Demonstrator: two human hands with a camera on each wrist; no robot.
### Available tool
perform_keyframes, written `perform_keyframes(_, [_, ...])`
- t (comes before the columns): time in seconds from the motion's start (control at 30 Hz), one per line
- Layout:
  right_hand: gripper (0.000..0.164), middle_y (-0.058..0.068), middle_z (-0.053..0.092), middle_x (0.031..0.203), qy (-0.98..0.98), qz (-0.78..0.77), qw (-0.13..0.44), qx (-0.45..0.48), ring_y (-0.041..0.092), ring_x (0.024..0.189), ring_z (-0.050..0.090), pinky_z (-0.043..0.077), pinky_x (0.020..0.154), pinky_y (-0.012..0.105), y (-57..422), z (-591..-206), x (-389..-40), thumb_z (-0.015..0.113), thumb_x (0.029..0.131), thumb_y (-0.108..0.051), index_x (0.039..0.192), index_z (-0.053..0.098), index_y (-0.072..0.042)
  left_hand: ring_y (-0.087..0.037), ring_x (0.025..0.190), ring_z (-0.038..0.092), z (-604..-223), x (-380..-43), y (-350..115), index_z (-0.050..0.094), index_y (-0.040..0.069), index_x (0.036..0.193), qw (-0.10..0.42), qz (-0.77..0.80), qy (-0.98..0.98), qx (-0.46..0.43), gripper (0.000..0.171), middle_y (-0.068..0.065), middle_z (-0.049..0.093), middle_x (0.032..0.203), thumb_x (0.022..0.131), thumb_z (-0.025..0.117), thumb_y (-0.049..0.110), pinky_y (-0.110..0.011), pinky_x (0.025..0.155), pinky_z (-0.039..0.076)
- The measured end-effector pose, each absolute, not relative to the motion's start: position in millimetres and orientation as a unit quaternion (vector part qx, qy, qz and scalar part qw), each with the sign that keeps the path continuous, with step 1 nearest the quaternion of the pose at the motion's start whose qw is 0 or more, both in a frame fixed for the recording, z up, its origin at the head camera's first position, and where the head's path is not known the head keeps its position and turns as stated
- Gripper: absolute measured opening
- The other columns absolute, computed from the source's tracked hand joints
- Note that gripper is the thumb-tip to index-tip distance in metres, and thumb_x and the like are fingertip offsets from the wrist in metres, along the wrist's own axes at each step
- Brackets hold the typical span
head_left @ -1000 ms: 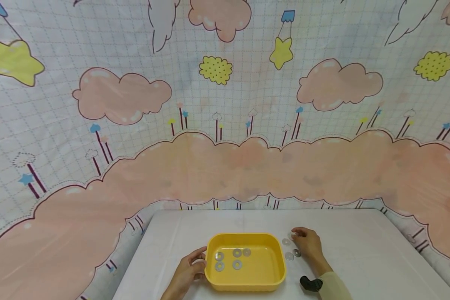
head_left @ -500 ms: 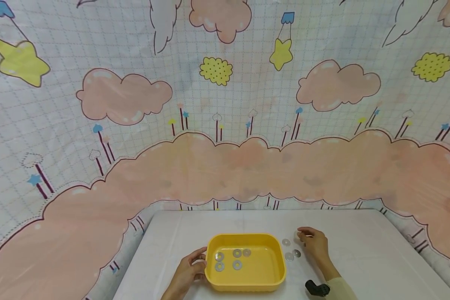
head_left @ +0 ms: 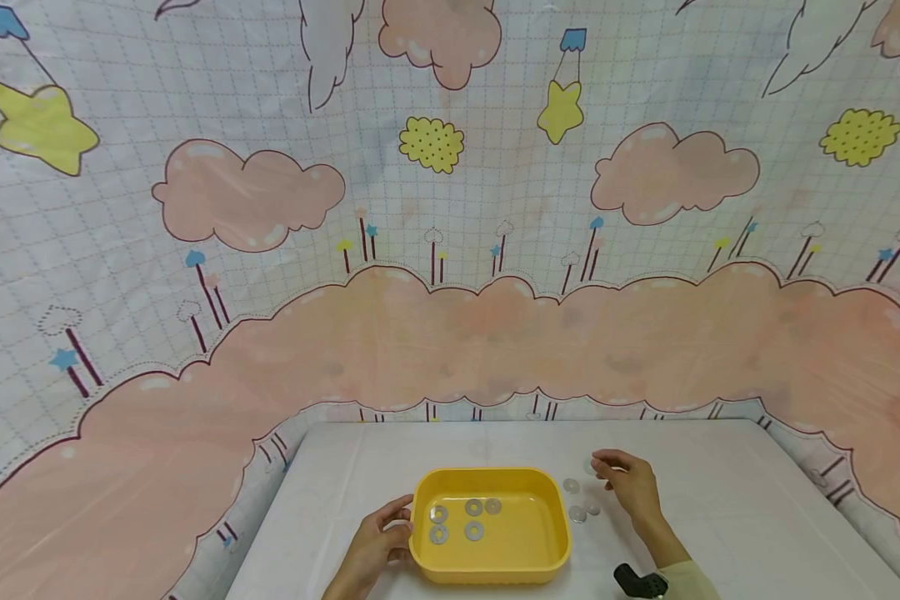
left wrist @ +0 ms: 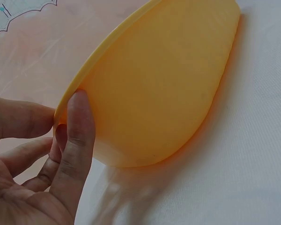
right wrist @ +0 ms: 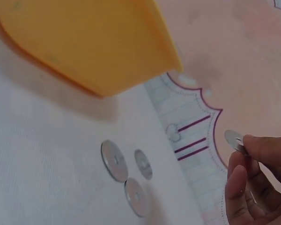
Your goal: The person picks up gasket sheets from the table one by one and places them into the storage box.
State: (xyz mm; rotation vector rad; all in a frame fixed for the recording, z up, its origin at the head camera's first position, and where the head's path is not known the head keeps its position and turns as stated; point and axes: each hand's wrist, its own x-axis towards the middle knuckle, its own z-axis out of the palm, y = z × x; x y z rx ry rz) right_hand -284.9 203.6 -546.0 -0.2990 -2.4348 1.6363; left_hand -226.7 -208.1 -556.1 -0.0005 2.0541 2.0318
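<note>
A: Left hand (head_left: 373,540): holding what?

B: One yellow tray (head_left: 528,537), standing on the white table (head_left: 720,500). The hand is gripping the tray's left end, its thumb pressing the outer wall and its forefinger touching the rim.

A: Right hand (head_left: 632,485)?

B: Pinching one metal washer (right wrist: 232,137) between thumb and fingers, to the right of the tray.

A: Differences by view?

B: The head view is showing five washers (head_left: 468,531) lying in the tray; the wrist views are showing only its outside. The right wrist view is giving the held washer's hole, too small to tell from the head. Three loose washers (right wrist: 110,154) are lying beside the tray's right end.
</note>
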Motion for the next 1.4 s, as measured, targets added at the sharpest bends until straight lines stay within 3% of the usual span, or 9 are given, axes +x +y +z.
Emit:
perform_keyframes(0.27, [0.026,0.013,0.071,0.103,-0.807,0.577,0.098,-0.075,0.011,0.079,0.065,0.058,0.07,0.017,194.4,-527.6,-275.2,0.066,0.093,-0.015,0.114,0.07,0.0,-0.011,0.075,0.057,-558.7,-227.1,-208.5,0.037,-0.004,0.148,0.123,0.7,0.703,0.003,0.064,-0.009,0.05,0.114,0.09,0.06,0.008,-0.027,0.067,0.058])
perform_keyframes(0.57, [0.024,0.016,0.071,0.102,-0.806,0.584,0.085,-0.049,0.019,0.083,0.07,0.061,0.072,0.023,182.3,-512.9,-265.7,0.065,0.093,-0.009,0.113,0.069,0.003,-0.011,0.074,0.057,-559.9,-228.0,-208.3,0.037,-0.004,0.148,0.123,0.7,0.703,0.0,0.064,-0.009,0.05,0.114,0.09,0.06,0.009,-0.027,0.065,0.057])
perform_keyframes(0.77, [0.023,0.015,0.071,0.099,-0.813,0.575,0.083,-0.045,0.015,0.079,0.067,0.06,0.07,0.022,174.7,-506.2,-262.9,0.066,0.092,-0.008,0.111,0.069,0.003,-0.01,0.075,0.056,-558.9,-228.9,-208.4,0.037,-0.004,0.148,0.123,0.699,0.704,0.0,0.063,-0.009,0.051,0.113,0.09,0.059,0.008,-0.026,0.065,0.057])
perform_keyframes(1.03, [0.02,0.011,0.07,0.093,-0.799,0.596,0.067,-0.046,0.021,0.078,0.068,0.06,0.068,0.023,162.0,-499.7,-259.7,0.067,0.09,-0.005,0.108,0.07,0.004,-0.012,0.079,0.058,-557.3,-229.6,-208.4,0.037,-0.004,0.148,0.127,0.697,0.706,-0.002,0.064,-0.01,0.051,0.115,0.09,0.059,0.009,-0.027,0.066,0.057])
perform_keyframes(1.4, [0.016,0.012,0.069,0.094,-0.784,0.62,0.039,-0.027,0.019,0.076,0.069,0.061,0.069,0.025,139.4,-496.4,-252.4,0.066,0.09,-0.002,0.104,0.071,0.004,-0.013,0.08,0.058,-556.8,-229.6,-208.2,0.038,-0.004,0.148,0.124,0.697,0.706,-0.006,0.064,-0.01,0.051,0.115,0.088,0.059,0.008,-0.028,0.066,0.058])
